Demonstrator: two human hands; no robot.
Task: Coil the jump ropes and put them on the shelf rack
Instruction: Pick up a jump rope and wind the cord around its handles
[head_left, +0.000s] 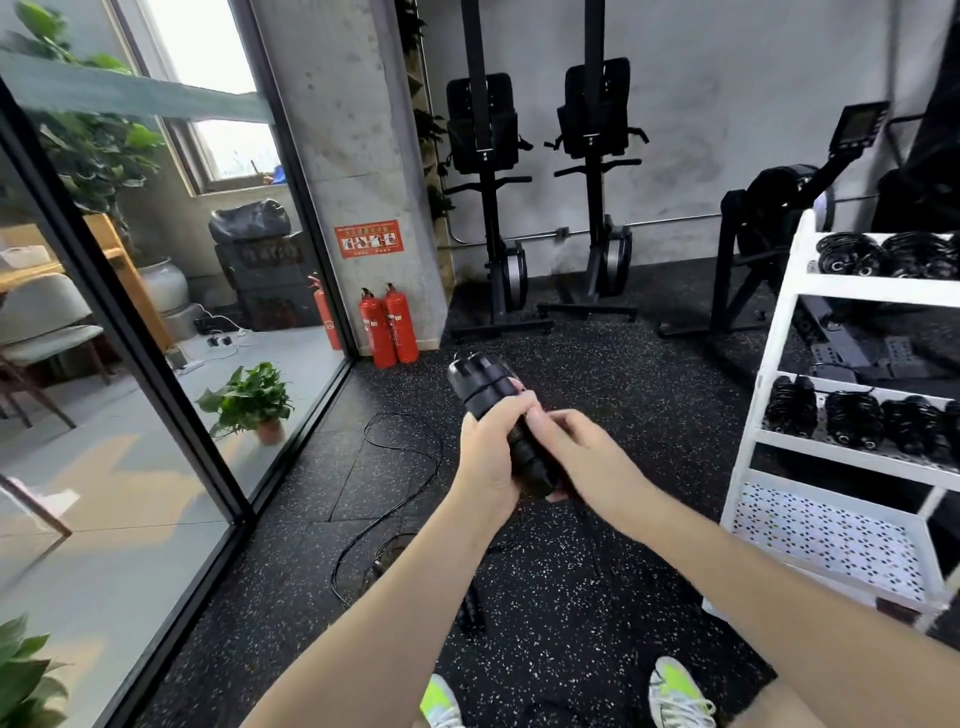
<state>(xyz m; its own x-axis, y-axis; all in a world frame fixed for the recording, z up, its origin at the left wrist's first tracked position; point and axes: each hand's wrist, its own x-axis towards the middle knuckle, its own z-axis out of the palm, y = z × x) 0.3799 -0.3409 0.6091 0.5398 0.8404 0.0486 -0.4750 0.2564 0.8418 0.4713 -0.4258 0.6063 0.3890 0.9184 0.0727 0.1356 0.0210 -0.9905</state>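
We hold a bundle of black jump rope handles (496, 415) out in front of us, its long axis running from low and near, by our right palm, up and away to the left, with the capped ends pointing toward the fire extinguishers (389, 326). Our left hand (488, 447) wraps the bundle around its middle from the left side, fingers curled over the top, while our right hand (582, 452) closes on the lower end, thumb and forefinger pinching at it where the cord seems to leave the handles; motion blur there keeps us from saying exactly what the pinch has hold of. A loose black rope (400, 478) trails across the speckled rubber floor (597, 395) below and left of our hands, not yet coiled. The white shelf rack (769, 395) stands to our right, nearer our right hand, with rows of already coiled ropes (852, 415) on its upper tiers and a bare perforated tier lower down. We judge that the bundle must swing rightward toward that rack once the winding is done. As for writing, a red safety sign (369, 239) on the concrete pillar carries pictograms and characters too small for us to read, and we see no brand on the handles.
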